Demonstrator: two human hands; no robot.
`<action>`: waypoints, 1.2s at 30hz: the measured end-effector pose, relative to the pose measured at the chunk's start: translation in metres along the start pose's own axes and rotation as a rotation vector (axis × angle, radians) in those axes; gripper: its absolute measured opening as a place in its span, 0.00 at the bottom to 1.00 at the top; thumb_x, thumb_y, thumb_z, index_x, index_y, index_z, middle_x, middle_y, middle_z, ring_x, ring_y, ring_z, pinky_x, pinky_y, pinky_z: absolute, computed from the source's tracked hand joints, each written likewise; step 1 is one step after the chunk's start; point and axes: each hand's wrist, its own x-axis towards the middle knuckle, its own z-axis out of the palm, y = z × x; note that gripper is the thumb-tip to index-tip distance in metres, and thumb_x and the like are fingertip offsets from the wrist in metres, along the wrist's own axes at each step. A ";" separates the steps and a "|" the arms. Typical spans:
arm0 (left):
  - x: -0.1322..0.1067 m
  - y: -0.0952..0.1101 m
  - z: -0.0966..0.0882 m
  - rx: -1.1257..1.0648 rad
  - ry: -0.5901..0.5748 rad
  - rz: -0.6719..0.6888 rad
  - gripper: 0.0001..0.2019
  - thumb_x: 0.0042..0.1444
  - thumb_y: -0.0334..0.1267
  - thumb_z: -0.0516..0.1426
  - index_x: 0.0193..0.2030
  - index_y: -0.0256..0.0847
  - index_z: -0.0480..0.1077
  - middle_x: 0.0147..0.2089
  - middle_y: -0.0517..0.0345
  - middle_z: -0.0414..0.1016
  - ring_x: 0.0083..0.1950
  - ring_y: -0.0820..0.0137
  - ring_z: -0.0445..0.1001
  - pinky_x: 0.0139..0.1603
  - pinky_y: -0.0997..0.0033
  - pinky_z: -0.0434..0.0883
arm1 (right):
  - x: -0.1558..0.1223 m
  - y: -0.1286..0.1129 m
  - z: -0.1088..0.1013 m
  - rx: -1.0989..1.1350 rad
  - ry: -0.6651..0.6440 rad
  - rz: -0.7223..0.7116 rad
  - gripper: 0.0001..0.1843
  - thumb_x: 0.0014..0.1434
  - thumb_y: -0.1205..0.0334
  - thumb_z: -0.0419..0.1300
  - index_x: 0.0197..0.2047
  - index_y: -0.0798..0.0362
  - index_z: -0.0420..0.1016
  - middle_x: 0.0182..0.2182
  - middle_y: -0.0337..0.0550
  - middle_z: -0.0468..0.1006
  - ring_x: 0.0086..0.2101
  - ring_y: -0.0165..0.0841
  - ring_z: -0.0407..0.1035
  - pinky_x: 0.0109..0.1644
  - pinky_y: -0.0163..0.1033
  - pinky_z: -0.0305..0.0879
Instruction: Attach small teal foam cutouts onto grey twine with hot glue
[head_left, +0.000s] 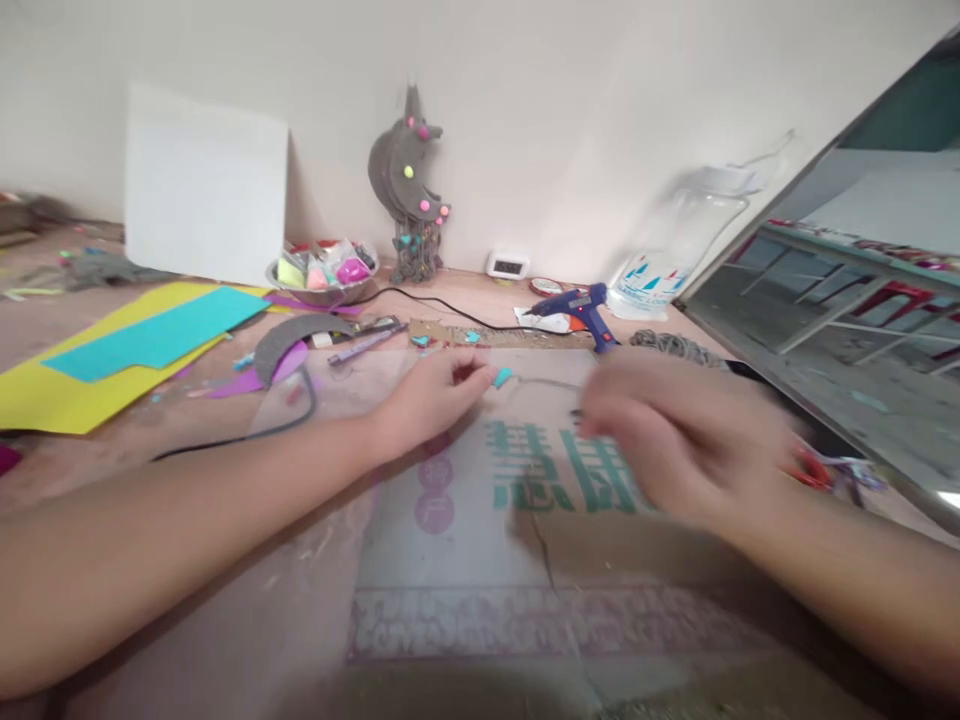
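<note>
My left hand rests on a flattened cardboard sheet with green printed characters, fingers curled together beside a small teal piece; I cannot make out whether it grips anything. My right hand hovers over the same cardboard to the right, smeared by motion, so its fingers do not show clearly. A blue hot glue gun stands just beyond both hands with its black cord trailing left.
Yellow and teal foam sheets lie at left. A metal bowl of coloured bits, a grey crescent ornament and a white board stand by the wall. A plastic bottle, twine coil and mirror are right.
</note>
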 end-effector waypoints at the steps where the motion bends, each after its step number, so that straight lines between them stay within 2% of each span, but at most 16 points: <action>1: 0.000 -0.001 0.000 -0.003 0.014 -0.030 0.13 0.57 0.42 0.50 0.27 0.37 0.65 0.25 0.63 0.64 0.28 0.75 0.62 0.30 0.75 0.59 | 0.002 0.004 0.007 0.070 0.000 0.090 0.23 0.64 0.60 0.46 0.19 0.53 0.64 0.16 0.37 0.62 0.20 0.26 0.58 0.27 0.35 0.54; 3: 0.000 -0.002 -0.001 -0.026 0.045 -0.083 0.14 0.57 0.44 0.50 0.29 0.37 0.67 0.26 0.63 0.66 0.28 0.75 0.62 0.30 0.74 0.59 | 0.005 0.015 0.025 0.196 -0.078 0.276 0.23 0.64 0.58 0.47 0.18 0.54 0.64 0.15 0.35 0.61 0.18 0.25 0.56 0.25 0.33 0.52; 6: 0.002 -0.004 -0.002 -0.032 0.073 -0.104 0.16 0.57 0.46 0.50 0.29 0.37 0.70 0.26 0.61 0.67 0.27 0.74 0.63 0.29 0.74 0.58 | 0.007 0.033 0.047 0.266 -0.215 0.474 0.17 0.61 0.56 0.51 0.26 0.56 0.72 0.17 0.34 0.63 0.19 0.24 0.56 0.24 0.33 0.50; 10: 0.003 -0.002 -0.003 -0.013 0.091 -0.114 0.15 0.57 0.45 0.50 0.29 0.37 0.70 0.25 0.61 0.68 0.26 0.75 0.62 0.27 0.74 0.58 | 0.007 0.047 0.058 0.403 -0.148 0.613 0.16 0.61 0.54 0.51 0.33 0.56 0.73 0.18 0.33 0.61 0.20 0.25 0.54 0.24 0.33 0.50; 16: 0.000 0.001 0.000 -0.014 0.080 -0.109 0.15 0.57 0.47 0.51 0.29 0.38 0.69 0.25 0.63 0.65 0.25 0.76 0.60 0.27 0.76 0.58 | 0.008 0.052 0.061 0.631 -0.026 0.666 0.14 0.58 0.52 0.56 0.30 0.55 0.70 0.23 0.35 0.66 0.22 0.25 0.57 0.25 0.32 0.54; 22: 0.000 0.003 -0.001 0.051 0.025 -0.041 0.14 0.58 0.44 0.50 0.28 0.38 0.69 0.24 0.64 0.64 0.25 0.77 0.60 0.27 0.76 0.59 | 0.008 0.056 0.062 0.668 0.012 0.691 0.14 0.56 0.52 0.57 0.27 0.55 0.69 0.22 0.36 0.67 0.21 0.24 0.57 0.26 0.33 0.54; 25: 0.000 0.002 -0.001 0.059 -0.003 -0.047 0.15 0.58 0.45 0.49 0.28 0.38 0.68 0.23 0.64 0.63 0.24 0.77 0.59 0.25 0.76 0.58 | 0.007 0.058 0.062 0.703 0.038 0.683 0.14 0.57 0.53 0.57 0.27 0.55 0.68 0.22 0.36 0.68 0.22 0.24 0.58 0.26 0.33 0.54; 32: -0.002 0.004 0.001 0.045 -0.068 -0.072 0.12 0.55 0.42 0.50 0.27 0.38 0.68 0.22 0.65 0.65 0.23 0.77 0.61 0.25 0.76 0.58 | 0.009 0.057 0.062 0.712 0.017 0.681 0.14 0.57 0.54 0.57 0.27 0.55 0.68 0.22 0.36 0.68 0.22 0.25 0.59 0.28 0.33 0.55; 36: -0.001 0.007 -0.001 0.021 -0.036 -0.042 0.12 0.55 0.40 0.50 0.25 0.38 0.67 0.24 0.64 0.65 0.26 0.76 0.62 0.29 0.76 0.60 | 0.009 0.057 0.062 0.711 0.002 0.678 0.18 0.60 0.51 0.53 0.28 0.56 0.70 0.23 0.38 0.69 0.23 0.25 0.60 0.27 0.33 0.56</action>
